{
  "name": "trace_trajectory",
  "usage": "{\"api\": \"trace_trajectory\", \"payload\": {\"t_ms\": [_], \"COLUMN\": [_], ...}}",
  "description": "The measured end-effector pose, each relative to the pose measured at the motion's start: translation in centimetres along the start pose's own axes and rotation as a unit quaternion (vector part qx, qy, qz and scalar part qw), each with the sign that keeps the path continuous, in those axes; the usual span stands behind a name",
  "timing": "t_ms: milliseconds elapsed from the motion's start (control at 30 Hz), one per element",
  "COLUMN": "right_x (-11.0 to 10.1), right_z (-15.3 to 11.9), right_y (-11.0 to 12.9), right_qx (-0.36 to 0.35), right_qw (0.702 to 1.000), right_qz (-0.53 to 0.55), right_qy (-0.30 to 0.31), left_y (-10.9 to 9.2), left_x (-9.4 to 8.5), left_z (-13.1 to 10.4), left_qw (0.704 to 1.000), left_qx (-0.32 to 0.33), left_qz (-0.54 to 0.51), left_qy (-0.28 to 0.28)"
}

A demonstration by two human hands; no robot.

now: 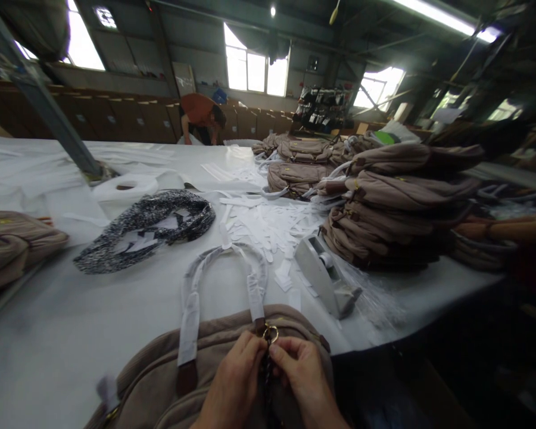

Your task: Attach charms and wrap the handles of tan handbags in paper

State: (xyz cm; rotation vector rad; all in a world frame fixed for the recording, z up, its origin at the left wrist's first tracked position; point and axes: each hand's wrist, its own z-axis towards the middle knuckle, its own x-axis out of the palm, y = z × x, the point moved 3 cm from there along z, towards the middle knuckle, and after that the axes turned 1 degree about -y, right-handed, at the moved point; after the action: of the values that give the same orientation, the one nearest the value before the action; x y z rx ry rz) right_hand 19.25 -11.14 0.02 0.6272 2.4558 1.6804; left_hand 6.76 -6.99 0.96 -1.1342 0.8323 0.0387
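A taupe handbag (232,325) lies on the white table close to me, its handles (190,322) wrapped in white paper. A gold ring (271,333) sits at the base of one handle, and a dark braided cord (268,375) hangs down from it. My left hand (239,372) pinches the cord just below the ring from the left side. From the right, my right hand (301,366) pinches at the same spot, thumb and forefinger together. The fingers partly cover the cord where they meet.
A grey tape dispenser (326,274) stands to the right, before stacked taupe bags (384,220). White paper strips (268,223) and a speckled black-and-white cloth loop (147,229) lie beyond the bag. Another bag (13,244) is at left. A person (201,116) bends over the far end.
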Motion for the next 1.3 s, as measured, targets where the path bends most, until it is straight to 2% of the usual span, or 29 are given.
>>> {"api": "trace_trajectory", "payload": {"t_ms": [133,233,300,367,467,567,633,700,833,933,1033,1133,1233,1300], "right_x": [0.1,0.0,-0.2,-0.4,-0.6,-0.4,-0.2,-0.3,-1.3,-1.7,-1.9,-1.9,-1.8,-1.6], "right_z": [0.3,0.3,0.0,-0.6,-1.1,-0.8,-0.2,0.4,1.0,0.9,0.7,0.6,0.4,0.3], "right_y": [-0.6,-1.2,-1.0,-0.5,0.5,0.7,0.4,-0.1,-1.2,-1.5,-1.5,-1.3,-0.7,-0.1], "right_qx": [-0.009,-0.017,-0.056,-0.124,-0.189,-0.146,-0.109,-0.097,-0.079,-0.069,-0.069,-0.076,-0.105,-0.127], "right_qw": [0.999,0.997,0.992,0.982,0.973,0.988,0.987,0.985,0.992,0.992,0.992,0.995,0.994,0.991], "right_qz": [-0.026,-0.061,-0.096,-0.122,-0.103,0.024,0.116,0.143,0.095,0.108,0.108,0.064,-0.004,-0.035], "right_qy": [-0.027,-0.044,-0.056,-0.071,-0.082,-0.045,-0.019,-0.018,-0.028,-0.008,-0.002,-0.008,0.001,0.011], "left_y": [-0.1,-0.4,-0.4,-0.2,0.6,1.8,2.5,2.7,1.3,-0.2,-0.6,0.7,2.6,3.3], "left_x": [0.4,0.2,-0.4,-1.0,-1.2,-0.7,-0.4,-0.5,-1.2,-1.3,-1.0,-0.6,-0.1,0.2], "left_z": [-0.2,0.0,0.4,0.8,1.3,1.4,1.5,1.6,1.9,1.8,1.5,1.1,0.8,0.8], "left_qw": [0.997,0.999,0.999,0.995,0.988,0.974,0.968,0.971,0.989,0.997,0.999,0.997,0.984,0.974], "left_qx": [0.011,0.017,-0.007,-0.048,-0.104,-0.162,-0.186,-0.187,-0.123,-0.067,-0.046,-0.071,-0.148,-0.188], "left_qz": [0.072,0.035,-0.011,-0.045,-0.090,-0.147,-0.160,-0.140,-0.064,-0.026,-0.018,-0.043,-0.101,-0.126], "left_qy": [-0.011,-0.020,-0.044,-0.068,-0.072,-0.052,-0.043,-0.046,-0.056,-0.013,0.021,0.010,-0.005,0.004]}}
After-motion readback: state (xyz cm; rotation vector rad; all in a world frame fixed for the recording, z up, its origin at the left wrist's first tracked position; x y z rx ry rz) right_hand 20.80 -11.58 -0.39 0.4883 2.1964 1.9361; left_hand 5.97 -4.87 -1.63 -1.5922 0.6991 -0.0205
